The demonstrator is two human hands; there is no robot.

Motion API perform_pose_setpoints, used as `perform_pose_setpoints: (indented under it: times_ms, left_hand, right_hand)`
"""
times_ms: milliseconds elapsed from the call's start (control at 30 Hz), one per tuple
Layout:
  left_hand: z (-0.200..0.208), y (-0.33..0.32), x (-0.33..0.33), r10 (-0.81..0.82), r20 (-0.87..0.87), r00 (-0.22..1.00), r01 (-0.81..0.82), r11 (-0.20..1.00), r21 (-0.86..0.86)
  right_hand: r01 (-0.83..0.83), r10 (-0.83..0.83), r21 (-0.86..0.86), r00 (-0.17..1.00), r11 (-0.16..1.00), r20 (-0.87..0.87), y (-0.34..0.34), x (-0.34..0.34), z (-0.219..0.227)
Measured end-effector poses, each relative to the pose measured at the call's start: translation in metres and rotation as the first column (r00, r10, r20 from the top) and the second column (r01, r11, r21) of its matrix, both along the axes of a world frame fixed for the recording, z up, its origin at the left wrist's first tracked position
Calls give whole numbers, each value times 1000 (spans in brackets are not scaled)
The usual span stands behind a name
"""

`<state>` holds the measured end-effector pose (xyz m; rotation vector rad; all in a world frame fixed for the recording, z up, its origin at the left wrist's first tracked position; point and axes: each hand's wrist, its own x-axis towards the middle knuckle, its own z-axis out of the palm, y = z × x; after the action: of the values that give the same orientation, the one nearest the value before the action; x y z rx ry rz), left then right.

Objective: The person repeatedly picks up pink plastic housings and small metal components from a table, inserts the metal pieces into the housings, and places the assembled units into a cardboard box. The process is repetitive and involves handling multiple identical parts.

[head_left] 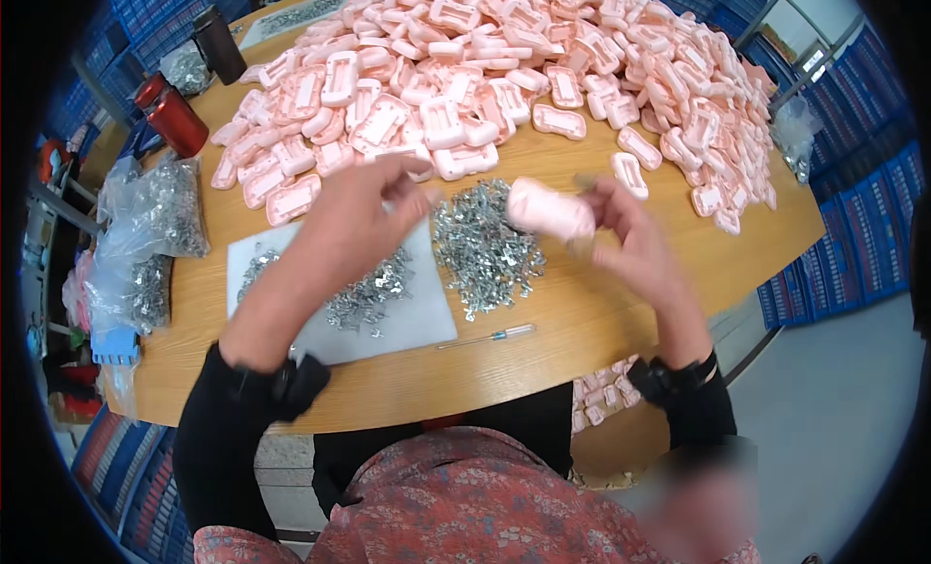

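Note:
My right hand (635, 239) grips a pale pink plastic shell (548, 211) by its right end, above the table and slightly blurred. My left hand (364, 210) is at the near edge of a large heap of similar pink shells (441, 125); its thumb and fingers are apart, with nothing plainly between them. Just beyond its fingertips lie more shells; contact is hard to make out. A heap of small shiny metal clips (488, 249) lies between my hands. More metal clips (373, 297) rest on a white foam sheet (422, 317), partly hidden by my left forearm.
A slim screwdriver (499, 333) lies near the table's front edge. To the left are clear bags of metal parts (175, 210), a red flask (173, 116) and a dark flask (219, 45). Below the front edge, a box holds pink pieces (603, 394). Blue stacked trays (849, 234) stand right.

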<state>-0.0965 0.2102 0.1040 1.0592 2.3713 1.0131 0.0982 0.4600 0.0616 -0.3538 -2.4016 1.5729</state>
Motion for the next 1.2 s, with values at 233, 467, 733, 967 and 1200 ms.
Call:
perform_pose_setpoints:
  times_ms: [233, 467, 733, 967, 1200]
  left_hand:
    - [-21, -52, 94, -450, 586, 674, 138, 856, 498]
    - [-45, -64, 116, -482, 700, 527, -36, 810, 585]
    - [-69, -96, 106, -398, 808, 435, -439, 689, 576]
    - [-76, -118, 107, -436, 854, 283, -460, 719, 520]
    - [-74, -94, 110, -304, 871, 386, -485, 736, 472]
  right_hand:
    - [-317, 396, -711, 916, 627, -59, -85, 54, -25]
    - [-332, 431, -852, 891, 406, -142, -126, 51, -30]
    - [178, -233, 529, 972, 830, 39, -25, 18, -31]
    - [154, -179, 604, 984, 782, -19, -3, 9, -63]
    - [59, -51, -189, 998, 980, 48, -118, 11, -27]
